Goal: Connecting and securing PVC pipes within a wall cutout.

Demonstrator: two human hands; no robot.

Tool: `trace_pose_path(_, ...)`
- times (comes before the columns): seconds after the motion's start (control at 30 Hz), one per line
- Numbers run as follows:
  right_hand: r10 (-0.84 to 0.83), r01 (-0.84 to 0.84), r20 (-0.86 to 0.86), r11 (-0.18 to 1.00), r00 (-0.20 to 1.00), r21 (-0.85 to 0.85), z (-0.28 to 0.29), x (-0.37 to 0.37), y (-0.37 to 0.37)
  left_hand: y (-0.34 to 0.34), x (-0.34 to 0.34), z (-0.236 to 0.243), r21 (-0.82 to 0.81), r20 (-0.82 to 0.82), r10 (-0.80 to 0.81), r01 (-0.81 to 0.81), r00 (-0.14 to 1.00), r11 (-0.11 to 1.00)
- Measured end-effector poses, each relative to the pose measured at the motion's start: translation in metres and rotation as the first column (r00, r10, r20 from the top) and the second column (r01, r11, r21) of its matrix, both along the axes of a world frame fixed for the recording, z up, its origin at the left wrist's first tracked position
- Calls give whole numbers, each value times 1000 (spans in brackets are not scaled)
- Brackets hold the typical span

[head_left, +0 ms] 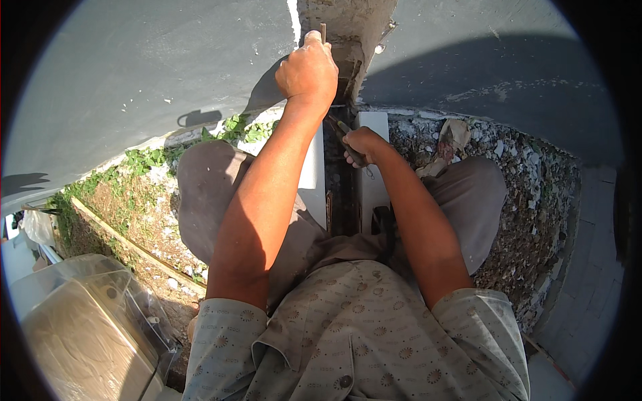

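Head view: a thin stick (324, 33) is gripped in the left hand (307, 70), whose fingers are curled into a full fist, with only a short end left showing past the thumb. A slim dark tool (344, 127) is held in the right hand (362, 144); its handle is wrapped by bent fingers, with no clear opening seen between them and the palm.

Both hands are placed at the upper middle, by the foot of the rough recess (348, 37) between two grey walls (194, 60). The tool is held lower, above the dark channel (343, 200) between two white boards (374, 167); whether its tip is touching anything cannot be told at this size, as the foot of the recess is in shadow.

The step in hand is judged to be close work at the base of the recess, with both implements already grasped. For the next move, a firm hold on each and a well-aimed tool tip would seem to be called for.

The tool's long axis is slanted, its narrow end pointed away from the body and to the left, its butt toward the body and right. The stick's visible end is pointed nearly straight away from the body; its other end is hidden by the fist.
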State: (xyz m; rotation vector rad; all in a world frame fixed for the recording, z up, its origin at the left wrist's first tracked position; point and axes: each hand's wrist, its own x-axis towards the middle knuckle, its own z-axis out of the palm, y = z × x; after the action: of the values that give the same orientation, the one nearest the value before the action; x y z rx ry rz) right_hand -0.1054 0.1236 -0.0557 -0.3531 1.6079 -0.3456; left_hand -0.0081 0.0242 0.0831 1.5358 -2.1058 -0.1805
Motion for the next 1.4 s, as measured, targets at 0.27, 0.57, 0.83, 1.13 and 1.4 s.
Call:
trace_pose_path(0.27,-216,232,293,972,931,-22,3,2,11,2,1,6,61,-9,2,-1,1000,998)
trace_pose_path(0.57,311,-772,-898,634,310,-47,28,2,8,2,2,5,64,-19,0,1,1000,998)
trace_pose_path(0.83,367,-831,-902,556,225,19,3,10,6,2,3,6,66,-26,0,2,1000,998)
trace_pose_path(1.13,-20,21,16,998,1000,-55,20,-6,8,2,2,9,155,-53,22,-14,998,988)
trace_pose_path(1.4,-76,82,86,994,993,-67,4,15,27,1,1,6,61,11,-8,7,1000,998)
